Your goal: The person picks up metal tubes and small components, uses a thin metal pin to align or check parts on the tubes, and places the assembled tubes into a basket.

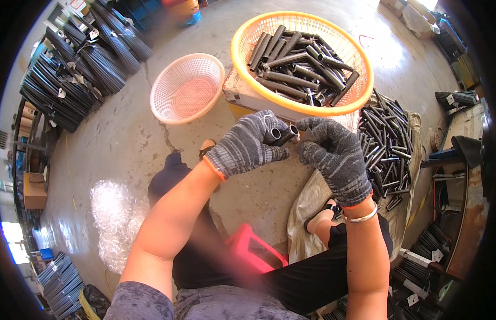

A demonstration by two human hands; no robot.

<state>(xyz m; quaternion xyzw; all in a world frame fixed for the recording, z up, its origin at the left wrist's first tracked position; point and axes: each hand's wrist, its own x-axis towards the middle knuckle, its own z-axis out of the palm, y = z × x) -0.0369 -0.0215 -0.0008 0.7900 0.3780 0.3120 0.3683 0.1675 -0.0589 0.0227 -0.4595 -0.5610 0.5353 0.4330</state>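
My left hand point(240, 145), in a grey striped knit glove, is closed round short black metal tubes point(281, 140) with their open ends facing up and right. Close against one tube's end, my right hand point(337, 156), gloved alike, pinches a small flat dark piece point(306, 136); its exact kind I cannot make out. Just beyond both hands, an orange-rimmed plastic basket point(368, 88) holds many similar black tubes point(290, 79). To the right, a heap of loose tubes point(386, 146) lies on a pale woven sheet point(306, 205).
The orange basket rests on a cardboard box point(245, 98). Left of it is a pink plastic basket point(186, 90). Crumpled clear plastic point(116, 218) lies on the floor, and a pink-red stool point(250, 242) is under me. Bundled rods point(72, 80) stand far left.
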